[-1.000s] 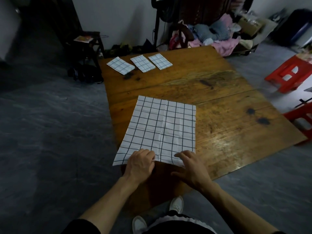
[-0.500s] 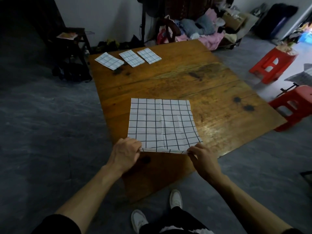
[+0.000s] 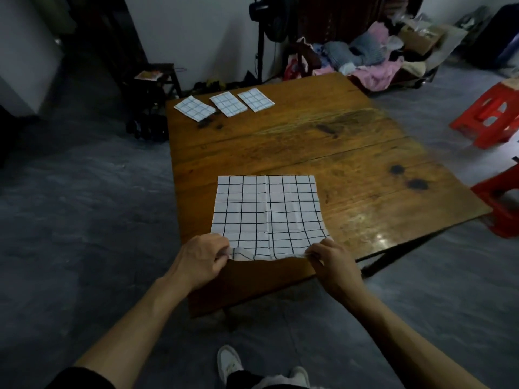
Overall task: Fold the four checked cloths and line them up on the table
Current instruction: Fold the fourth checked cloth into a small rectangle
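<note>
A white cloth with a black check [image 3: 268,214] lies spread flat on the near part of the wooden table [image 3: 351,164]. My left hand [image 3: 200,258] pinches its near left corner, and my right hand [image 3: 332,262] pinches its near right corner. The near edge is lifted slightly off the wood between them. Three folded checked cloths lie in a row at the far left of the table: one [image 3: 194,108], a second [image 3: 228,104] and a third [image 3: 255,99].
Red plastic stools [image 3: 490,119] stand to the right of the table. A dark side table [image 3: 157,80] and a fan stand [image 3: 261,51] are beyond the far edge, with a pile of clothes [image 3: 365,63] behind. My shoes [image 3: 229,363] show below the near table edge.
My hands moved apart from the middle of the cloth's near edge to its two near corners and took hold of them. The cloth now lies squarer to me.
</note>
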Tool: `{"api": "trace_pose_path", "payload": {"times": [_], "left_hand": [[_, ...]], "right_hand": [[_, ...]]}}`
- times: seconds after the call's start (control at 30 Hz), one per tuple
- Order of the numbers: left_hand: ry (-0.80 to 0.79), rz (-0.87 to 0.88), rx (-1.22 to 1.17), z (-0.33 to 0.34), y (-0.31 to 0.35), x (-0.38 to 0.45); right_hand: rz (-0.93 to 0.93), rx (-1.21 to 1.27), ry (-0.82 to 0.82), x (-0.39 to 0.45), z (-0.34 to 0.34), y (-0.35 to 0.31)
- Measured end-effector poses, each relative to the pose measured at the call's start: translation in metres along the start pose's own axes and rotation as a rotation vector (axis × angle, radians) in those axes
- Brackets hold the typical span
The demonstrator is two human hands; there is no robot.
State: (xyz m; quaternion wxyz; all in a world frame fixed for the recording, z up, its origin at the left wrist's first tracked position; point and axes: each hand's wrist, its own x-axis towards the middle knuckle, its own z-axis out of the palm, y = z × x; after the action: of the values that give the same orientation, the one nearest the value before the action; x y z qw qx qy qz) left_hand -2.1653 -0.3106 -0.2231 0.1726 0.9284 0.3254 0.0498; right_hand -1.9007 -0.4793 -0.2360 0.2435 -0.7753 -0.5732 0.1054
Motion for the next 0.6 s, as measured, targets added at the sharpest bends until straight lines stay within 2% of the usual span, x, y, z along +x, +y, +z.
{"api": "trace_pose_path", "payload": {"times": [0.13, 0.33, 0.6], "left_hand": [[-0.024, -0.015, 0.006, 0.003, 0.035, -0.005], [0.048, -0.084, 0.012, 0.000, 0.066, -0.001], [0.180, -0.174, -0.034, -0.011, 0.047, 0.059]], "right_hand": [[-0.064, 0.028, -0.036, -0.004, -0.025, 0.023], [-0.079, 0.048, -0.087, 0.004, -0.048, 0.048], [-0.080, -0.012, -0.043, 0.073, -0.065, 0.054]]}}
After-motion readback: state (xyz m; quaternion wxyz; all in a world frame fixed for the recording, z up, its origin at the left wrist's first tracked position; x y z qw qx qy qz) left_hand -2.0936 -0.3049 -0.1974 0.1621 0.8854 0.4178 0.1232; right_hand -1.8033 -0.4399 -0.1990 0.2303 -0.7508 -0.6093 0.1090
